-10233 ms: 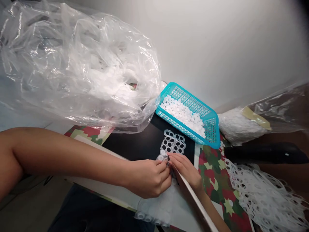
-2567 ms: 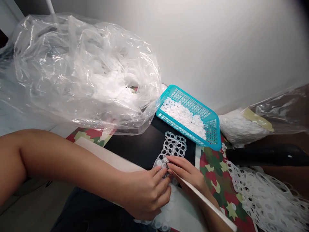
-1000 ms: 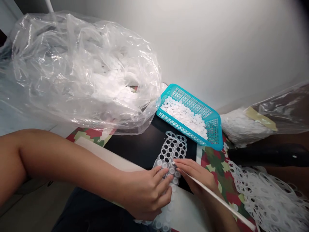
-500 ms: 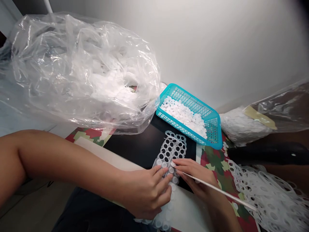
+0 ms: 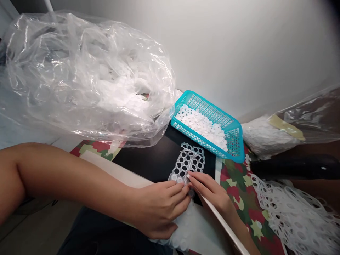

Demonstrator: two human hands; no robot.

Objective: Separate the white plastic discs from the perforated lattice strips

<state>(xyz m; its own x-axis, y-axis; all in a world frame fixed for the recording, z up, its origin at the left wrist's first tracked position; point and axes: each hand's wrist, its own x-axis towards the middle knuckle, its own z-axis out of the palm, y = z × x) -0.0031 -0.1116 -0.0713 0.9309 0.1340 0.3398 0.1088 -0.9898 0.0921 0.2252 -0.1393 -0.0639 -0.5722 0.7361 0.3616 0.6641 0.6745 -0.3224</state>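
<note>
Below a pale wall (image 5: 239,53), a camouflage-patterned surface (image 5: 236,182) carries a black panel (image 5: 143,159), where a perforated plastic strip (image 5: 187,164) lies at lower centre, partly hidden by the curled left hand (image 5: 159,209), its grip unclear, and the right hand (image 5: 214,194), gripping a white stick (image 5: 225,226) cut off below.

A camouflage-print tabletop (image 5: 245,202) bears a black mat (image 5: 146,159) — on it, a translucent perforated strip (image 5: 189,160) and, overlapping the mat's far edge, a turquoise plastic basket (image 5: 196,137). A large clear plastic bag (image 5: 87,81) sits at left; pale perforated webbing (image 5: 300,214) is heaped at right.
</note>
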